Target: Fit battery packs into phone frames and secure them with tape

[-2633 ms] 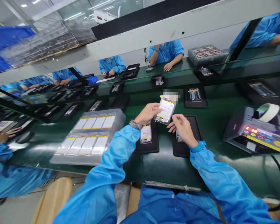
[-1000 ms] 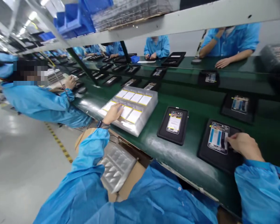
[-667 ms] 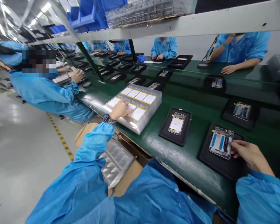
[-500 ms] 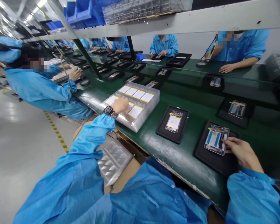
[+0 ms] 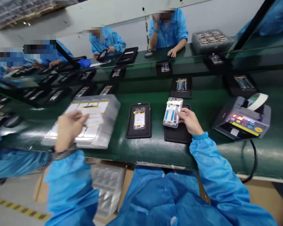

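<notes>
Bright, patchy glare (whitish), blurred left hand

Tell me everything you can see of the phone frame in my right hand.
The phone frame is a thin, rounded rectangle with a pale, shiny rim that looks like metal or plastic. Two blue strips run lengthwise over a whitish middle, a dark strip lies beside them, and small parts line the top end. It is slightly tilted, seemingly raised, and partly overlaps the black tray in view. The right hand grips its right edge; fine details are too small to read.
</notes>
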Action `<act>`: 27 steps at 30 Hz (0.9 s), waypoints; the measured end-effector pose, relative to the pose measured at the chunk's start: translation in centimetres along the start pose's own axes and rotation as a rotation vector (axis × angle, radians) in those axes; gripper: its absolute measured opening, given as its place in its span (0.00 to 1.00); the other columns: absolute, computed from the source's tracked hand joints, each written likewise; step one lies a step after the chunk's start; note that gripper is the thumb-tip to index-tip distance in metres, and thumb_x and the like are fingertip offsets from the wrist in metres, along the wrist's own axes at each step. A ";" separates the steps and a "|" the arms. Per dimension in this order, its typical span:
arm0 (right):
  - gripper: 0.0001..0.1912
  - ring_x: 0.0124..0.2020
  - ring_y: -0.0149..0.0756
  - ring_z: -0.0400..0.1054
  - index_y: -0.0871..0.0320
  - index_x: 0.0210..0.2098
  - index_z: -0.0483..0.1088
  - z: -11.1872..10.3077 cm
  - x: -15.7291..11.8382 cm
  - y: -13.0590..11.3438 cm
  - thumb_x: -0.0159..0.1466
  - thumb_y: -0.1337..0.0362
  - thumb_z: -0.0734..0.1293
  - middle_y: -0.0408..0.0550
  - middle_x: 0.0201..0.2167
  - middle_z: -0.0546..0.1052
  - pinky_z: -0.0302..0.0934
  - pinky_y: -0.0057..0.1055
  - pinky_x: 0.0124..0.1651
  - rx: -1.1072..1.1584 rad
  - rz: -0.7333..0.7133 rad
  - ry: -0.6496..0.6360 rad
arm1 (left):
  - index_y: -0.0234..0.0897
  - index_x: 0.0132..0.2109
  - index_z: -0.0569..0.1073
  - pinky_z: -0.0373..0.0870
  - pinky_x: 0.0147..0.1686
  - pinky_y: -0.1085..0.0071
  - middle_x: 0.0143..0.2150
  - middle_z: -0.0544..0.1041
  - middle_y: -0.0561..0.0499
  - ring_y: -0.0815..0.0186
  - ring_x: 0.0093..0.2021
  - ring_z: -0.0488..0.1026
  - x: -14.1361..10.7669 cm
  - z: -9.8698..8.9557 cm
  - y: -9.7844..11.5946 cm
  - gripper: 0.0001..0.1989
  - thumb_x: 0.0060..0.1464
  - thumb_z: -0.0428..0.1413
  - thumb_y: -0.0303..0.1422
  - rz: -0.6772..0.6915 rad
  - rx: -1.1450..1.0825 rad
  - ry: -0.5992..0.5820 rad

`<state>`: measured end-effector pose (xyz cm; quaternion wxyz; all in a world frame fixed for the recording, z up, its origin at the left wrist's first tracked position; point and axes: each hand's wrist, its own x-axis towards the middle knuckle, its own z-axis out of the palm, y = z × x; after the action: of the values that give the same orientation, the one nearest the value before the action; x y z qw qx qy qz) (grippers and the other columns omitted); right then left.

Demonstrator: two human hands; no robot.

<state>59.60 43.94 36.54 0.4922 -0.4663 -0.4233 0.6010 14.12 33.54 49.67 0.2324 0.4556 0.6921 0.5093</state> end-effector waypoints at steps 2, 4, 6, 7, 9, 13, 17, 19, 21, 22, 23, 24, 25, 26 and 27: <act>0.25 0.26 0.34 0.74 0.56 0.38 0.69 0.8 -0.5 0.4 0.51 0.49 0.79 0.43 0.28 0.79 0.69 0.27 0.25 0.011 -0.001 -0.062 | 0.38 0.36 0.77 0.68 0.28 0.74 0.27 0.78 0.56 0.69 0.26 0.71 -2.3 7.0 0.8 0.15 0.44 0.70 0.39 0.013 -0.018 -0.061; 0.26 0.27 0.34 0.74 0.56 0.39 0.69 1.5 -1.0 0.9 0.52 0.47 0.78 0.43 0.29 0.79 0.69 0.27 0.25 0.013 0.007 -0.123 | 0.35 0.41 0.78 0.70 0.28 0.71 0.29 0.80 0.52 0.65 0.28 0.74 -4.3 14.5 1.4 0.20 0.44 0.69 0.43 -0.044 -0.189 -0.348; 0.26 0.27 0.34 0.74 0.56 0.39 0.69 2.2 -1.4 1.2 0.53 0.45 0.78 0.43 0.29 0.79 0.70 0.28 0.26 0.015 0.012 -0.167 | 0.34 0.42 0.75 0.66 0.23 0.72 0.27 0.80 0.51 0.66 0.23 0.72 -5.4 20.6 1.7 0.23 0.43 0.70 0.45 -0.088 -0.288 -0.546; 0.26 0.27 0.34 0.74 0.56 0.39 0.69 2.5 -1.5 1.4 0.53 0.45 0.78 0.43 0.30 0.79 0.70 0.28 0.26 0.019 0.013 -0.177 | 0.34 0.42 0.74 0.64 0.21 0.73 0.26 0.79 0.51 0.66 0.22 0.72 -5.7 22.8 1.8 0.24 0.43 0.70 0.45 -0.102 -0.320 -0.606; 0.27 0.27 0.34 0.74 0.56 0.40 0.70 3.0 -1.6 1.6 0.53 0.44 0.78 0.43 0.30 0.79 0.70 0.28 0.26 0.030 0.017 -0.182 | 0.35 0.41 0.73 0.62 0.20 0.74 0.24 0.78 0.53 0.67 0.21 0.71 -5.7 25.4 1.6 0.25 0.42 0.71 0.44 -0.118 -0.353 -0.663; 0.27 0.27 0.33 0.74 0.56 0.40 0.70 3.4 -1.7 1.9 0.52 0.44 0.78 0.43 0.30 0.80 0.67 0.26 0.26 0.075 0.029 -0.146 | 0.35 0.41 0.72 0.63 0.21 0.74 0.24 0.79 0.53 0.67 0.21 0.71 -5.1 26.1 0.8 0.23 0.45 0.70 0.43 -0.129 -0.360 -0.643; 0.26 0.28 0.33 0.73 0.56 0.40 0.70 3.5 -1.8 1.9 0.53 0.45 0.77 0.43 0.32 0.80 0.66 0.25 0.25 0.109 0.017 -0.108 | 0.36 0.40 0.71 0.64 0.22 0.74 0.28 0.79 0.51 0.67 0.23 0.71 -5.2 26.1 0.4 0.17 0.50 0.67 0.39 -0.082 -0.286 -0.609; 0.26 0.29 0.34 0.74 0.56 0.40 0.70 3.6 -1.9 1.9 0.53 0.45 0.77 0.44 0.32 0.80 0.66 0.26 0.26 0.106 0.006 -0.105 | 0.35 0.40 0.73 0.64 0.23 0.73 0.30 0.79 0.51 0.68 0.23 0.71 -5.6 26.4 0.5 0.12 0.52 0.65 0.35 -0.001 -0.199 -0.573; 0.26 0.29 0.35 0.74 0.56 0.40 0.69 3.7 -1.9 2.0 0.54 0.44 0.77 0.44 0.32 0.80 0.68 0.28 0.28 0.103 -0.008 -0.105 | 0.36 0.40 0.75 0.64 0.25 0.72 0.31 0.78 0.51 0.69 0.24 0.70 -6.0 26.6 0.6 0.08 0.53 0.64 0.32 0.124 -0.080 -0.491; 0.26 0.30 0.36 0.75 0.56 0.40 0.69 3.8 -2.0 2.0 0.54 0.44 0.77 0.45 0.32 0.81 0.69 0.29 0.28 0.104 -0.016 -0.107 | 0.36 0.40 0.76 0.64 0.26 0.72 0.31 0.77 0.52 0.69 0.25 0.69 -6.2 26.7 0.6 0.07 0.53 0.64 0.30 0.195 -0.024 -0.433; 0.26 0.30 0.37 0.75 0.55 0.41 0.69 3.8 -2.0 2.0 0.55 0.44 0.76 0.45 0.33 0.81 0.70 0.30 0.29 0.105 -0.025 -0.109 | 0.36 0.40 0.77 0.65 0.28 0.71 0.32 0.76 0.52 0.69 0.26 0.69 -6.4 26.8 0.7 0.07 0.53 0.64 0.30 0.264 0.024 -0.373; 0.26 0.31 0.37 0.75 0.55 0.41 0.68 3.8 -2.0 2.0 0.55 0.44 0.76 0.45 0.34 0.81 0.70 0.31 0.30 0.107 -0.036 -0.111 | 0.37 0.39 0.77 0.67 0.31 0.70 0.32 0.75 0.52 0.68 0.28 0.70 -6.5 26.9 0.7 0.07 0.52 0.65 0.29 0.326 0.059 -0.318; 0.26 0.31 0.37 0.75 0.55 0.41 0.68 3.8 -2.0 2.0 0.56 0.44 0.76 0.46 0.35 0.81 0.70 0.31 0.30 0.110 -0.048 -0.112 | 0.37 0.39 0.76 0.68 0.33 0.70 0.34 0.75 0.51 0.67 0.31 0.70 -6.5 27.0 0.6 0.07 0.51 0.65 0.29 0.373 0.075 -0.269; 0.26 0.32 0.38 0.76 0.55 0.42 0.68 3.8 -2.0 2.0 0.57 0.44 0.76 0.46 0.35 0.81 0.70 0.31 0.30 0.112 -0.060 -0.112 | 0.37 0.39 0.76 0.68 0.35 0.69 0.36 0.75 0.50 0.67 0.33 0.71 -6.4 27.1 0.5 0.09 0.50 0.67 0.29 0.393 0.070 -0.229; 0.25 0.32 0.38 0.76 0.55 0.42 0.68 3.8 -2.0 2.1 0.57 0.44 0.76 0.46 0.36 0.82 0.70 0.31 0.30 0.115 -0.069 -0.110 | 0.37 0.40 0.76 0.69 0.36 0.69 0.38 0.76 0.50 0.66 0.34 0.71 -6.2 27.2 0.3 0.12 0.48 0.68 0.30 0.376 0.041 -0.213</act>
<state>55.68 41.47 35.62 0.5143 -0.3886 -0.4303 0.6318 38.59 41.59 38.92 0.1957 0.6325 0.5769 0.4784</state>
